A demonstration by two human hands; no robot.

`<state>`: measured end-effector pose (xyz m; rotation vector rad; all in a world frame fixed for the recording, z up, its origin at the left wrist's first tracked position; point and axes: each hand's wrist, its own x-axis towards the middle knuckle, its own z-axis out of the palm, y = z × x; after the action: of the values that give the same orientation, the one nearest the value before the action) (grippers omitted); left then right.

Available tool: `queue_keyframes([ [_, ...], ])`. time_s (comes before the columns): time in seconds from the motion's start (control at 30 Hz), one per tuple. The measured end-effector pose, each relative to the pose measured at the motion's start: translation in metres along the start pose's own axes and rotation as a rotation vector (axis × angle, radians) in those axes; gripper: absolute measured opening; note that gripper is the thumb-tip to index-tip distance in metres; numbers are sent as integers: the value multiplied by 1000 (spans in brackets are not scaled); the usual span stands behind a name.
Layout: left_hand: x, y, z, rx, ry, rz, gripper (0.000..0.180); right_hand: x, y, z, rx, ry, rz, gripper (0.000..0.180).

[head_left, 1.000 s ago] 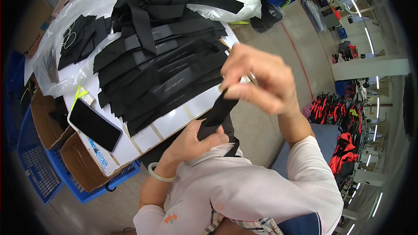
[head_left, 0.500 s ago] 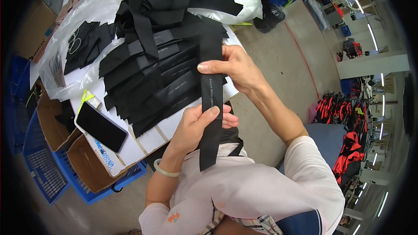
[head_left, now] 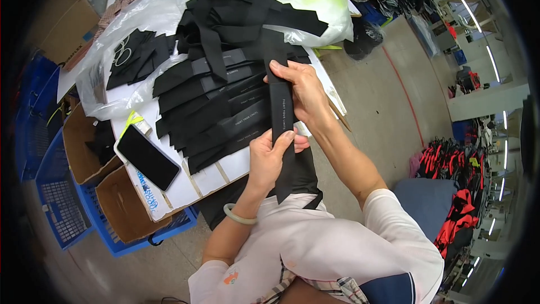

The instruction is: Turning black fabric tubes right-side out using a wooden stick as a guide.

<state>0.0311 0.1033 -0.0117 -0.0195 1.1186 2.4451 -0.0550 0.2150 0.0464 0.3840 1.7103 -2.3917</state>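
A long black fabric strap (head_left: 282, 104) with small pale print hangs between my two hands, over the near edge of the table. Its lower part is pinched by my left hand (head_left: 269, 156), thumb on the printed face. Higher up, my right hand (head_left: 302, 85) grips it with the thumb on top and the fingers behind. Just beyond, several like black straps (head_left: 219, 121) lie overlapped in a fanned row. A heap of more black strips (head_left: 236, 14) rests behind them. The far end of the held strap reaches toward that heap.
At the table's left lie a smartphone (head_left: 148, 157) and, on clear plastic (head_left: 93, 87), smaller black pieces (head_left: 138, 59). Cardboard boxes (head_left: 121, 202) in blue crates (head_left: 64, 208) stand below. Red and black goods (head_left: 450, 174) are piled at the right, beside a grey-blue bundle (head_left: 426, 200).
My right hand has slid up the strap, and the printed part shows more fully between both hands. The whole view has shifted slightly, so the table appears farther right.
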Motion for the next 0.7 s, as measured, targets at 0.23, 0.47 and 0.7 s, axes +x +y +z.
queue_keyframes([
  [0.23, 12, -6, 9, 200, 335, 465, 21, -24, 10, -2, -354, -278, -150, 15],
  [0.47, 7, -21, -16, 469, 167, 233, 24, 48, 1, 21, -1056, -639, -431, 12],
  [0.7, 36, -12, -54, 390, 189, 223, 27, 50, 18, 40, -1247, -315, -1279, 21],
])
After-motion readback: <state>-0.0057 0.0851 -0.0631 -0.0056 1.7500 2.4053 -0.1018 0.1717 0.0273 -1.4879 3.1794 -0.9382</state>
